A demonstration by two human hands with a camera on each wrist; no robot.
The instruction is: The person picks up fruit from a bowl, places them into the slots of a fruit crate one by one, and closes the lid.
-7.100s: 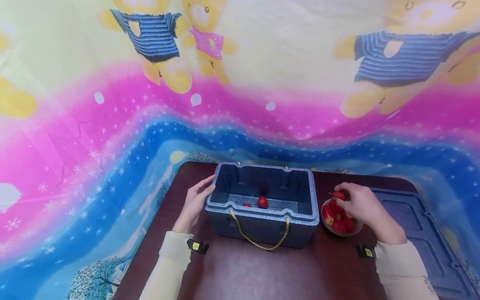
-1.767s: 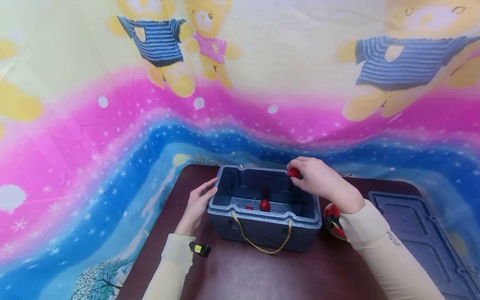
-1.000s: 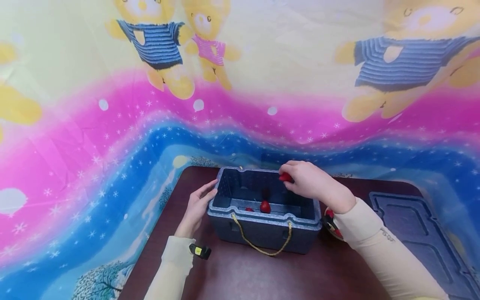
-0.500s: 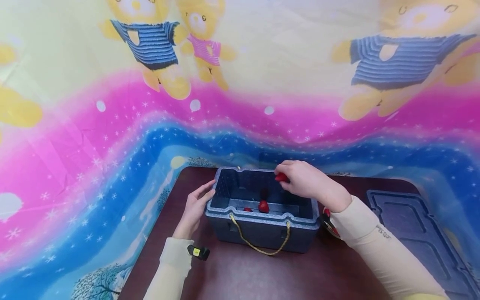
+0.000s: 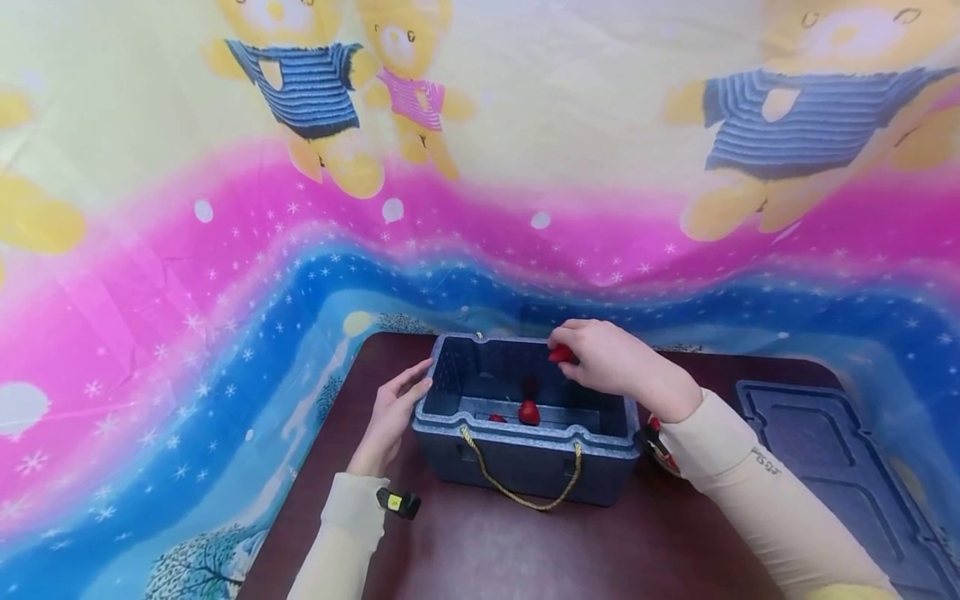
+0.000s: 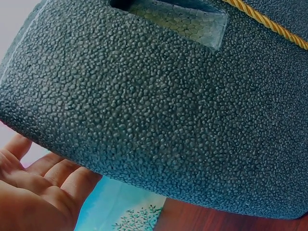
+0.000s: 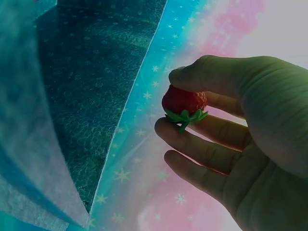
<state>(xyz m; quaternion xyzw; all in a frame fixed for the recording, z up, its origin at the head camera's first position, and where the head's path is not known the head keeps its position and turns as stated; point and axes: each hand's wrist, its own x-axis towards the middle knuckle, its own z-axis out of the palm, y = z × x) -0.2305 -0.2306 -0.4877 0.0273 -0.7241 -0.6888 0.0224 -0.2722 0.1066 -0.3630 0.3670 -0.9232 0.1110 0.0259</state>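
My right hand (image 5: 611,358) pinches a red strawberry (image 5: 560,354) above the far right part of a dark, speckled box (image 5: 525,479). In the right wrist view the strawberry (image 7: 183,101) sits between thumb and fingers, its green leafy cap facing the palm side. On the box floor lies another strawberry (image 5: 528,412), and a red piece (image 5: 497,417) shows beside it, mostly hidden by the front rim. My left hand (image 5: 390,417) rests against the box's left end with its fingers extended; the left wrist view shows these fingers (image 6: 72,178) along the pebbled wall.
A small bowl (image 5: 670,470) with red fruit stands right of the box, largely covered by my right forearm. Farther right lies a flat dark lid (image 5: 825,467). A gold rope handle (image 5: 517,497) hangs down the box's front. Behind the table (image 5: 495,550) hangs a printed cloth (image 5: 555,250).
Since the earliest frame, my right hand has gone from the bowl up and left to above the box, carrying a strawberry. During the last half second it hardly moves. My left hand stays put.
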